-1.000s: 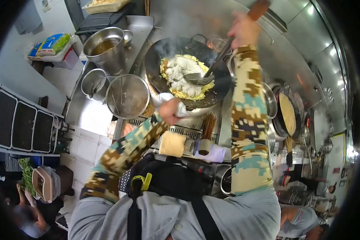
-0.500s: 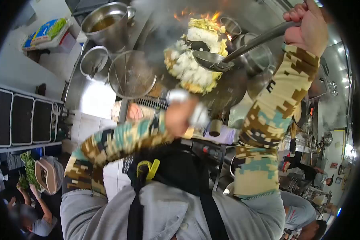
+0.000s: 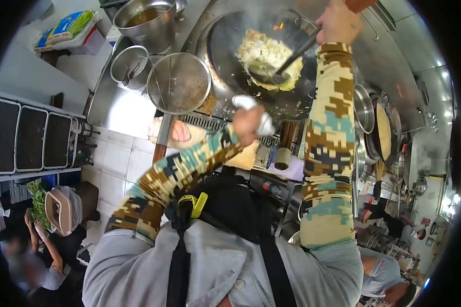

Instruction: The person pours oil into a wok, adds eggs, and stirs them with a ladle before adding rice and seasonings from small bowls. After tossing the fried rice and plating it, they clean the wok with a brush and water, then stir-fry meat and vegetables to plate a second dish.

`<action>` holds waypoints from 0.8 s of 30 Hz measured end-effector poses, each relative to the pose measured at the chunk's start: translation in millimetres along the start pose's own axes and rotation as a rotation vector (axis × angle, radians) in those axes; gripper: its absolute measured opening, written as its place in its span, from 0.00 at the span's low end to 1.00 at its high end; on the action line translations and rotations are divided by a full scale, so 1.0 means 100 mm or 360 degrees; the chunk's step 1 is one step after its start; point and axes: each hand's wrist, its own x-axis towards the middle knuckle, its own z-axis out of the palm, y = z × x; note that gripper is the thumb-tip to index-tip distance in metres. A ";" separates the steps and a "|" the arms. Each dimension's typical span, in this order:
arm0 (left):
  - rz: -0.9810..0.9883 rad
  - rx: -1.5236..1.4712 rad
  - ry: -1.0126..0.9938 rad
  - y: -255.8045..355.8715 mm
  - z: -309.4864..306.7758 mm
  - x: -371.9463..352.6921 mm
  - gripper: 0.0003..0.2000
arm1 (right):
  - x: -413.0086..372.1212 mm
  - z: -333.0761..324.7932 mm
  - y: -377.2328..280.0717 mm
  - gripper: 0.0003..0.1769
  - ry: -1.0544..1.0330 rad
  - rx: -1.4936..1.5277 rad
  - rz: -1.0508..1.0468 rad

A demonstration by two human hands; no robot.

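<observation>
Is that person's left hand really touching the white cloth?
Touching. The head view shows the left hand closed on the white cloth, which pokes out past the fist.

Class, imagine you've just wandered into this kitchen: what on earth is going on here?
A person is cooking at a wok. Their right hand grips a ladle, its bowl down in the pale and yellowish food. Their left hand clutches a white cloth by the wok's near edge; whether it grips the rim is unclear. A small flame shows towards the far side, and a round strainer sits left of the wok.
</observation>
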 end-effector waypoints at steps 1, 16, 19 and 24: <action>0.0057 0.0033 -0.0146 -0.24 -0.23 0.14 0.06 | 0.08 0.02 0.22 0.09 0.0097 -0.0003 0.0003; 0.0246 0.0272 0.0072 0.10 -0.08 1.10 0.09 | -0.09 -0.25 0.42 0.10 -0.0318 -0.0137 0.0161; 0.0442 0.0245 -0.0044 0.22 -0.05 0.88 0.09 | 0.59 0.01 0.05 0.12 -0.0359 -0.0666 0.0337; 0.0314 0.0268 0.0147 0.19 0.03 0.79 0.09 | 0.19 0.11 0.76 0.10 -0.0608 0.0122 0.0169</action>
